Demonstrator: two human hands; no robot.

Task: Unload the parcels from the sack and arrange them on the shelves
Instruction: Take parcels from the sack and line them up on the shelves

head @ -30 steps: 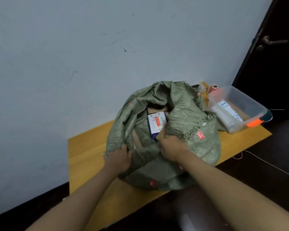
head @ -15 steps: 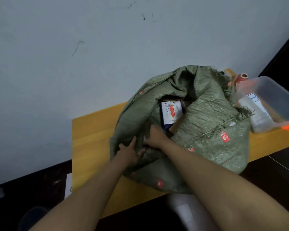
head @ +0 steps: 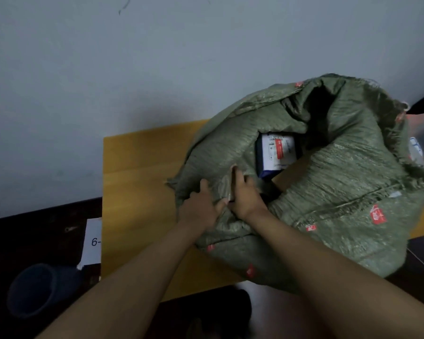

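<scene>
Both hands, left [head: 201, 207] and right [head: 245, 194], clutch the sack [head: 328, 182] rim at 9 o'clock; tugging could spill the parcel [head: 275, 152].

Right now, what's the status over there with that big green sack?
Left hand grips the sack rim, right hand pinches the fabric beside it. Parcel visible inside, not yet lifted. Folded sack cloth partly covers it.

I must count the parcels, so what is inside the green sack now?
Through the mouth of the green sack, one white-labelled parcel shows, with a brown box beside it. The fabric covers everything deeper, so a count is not possible.
</scene>
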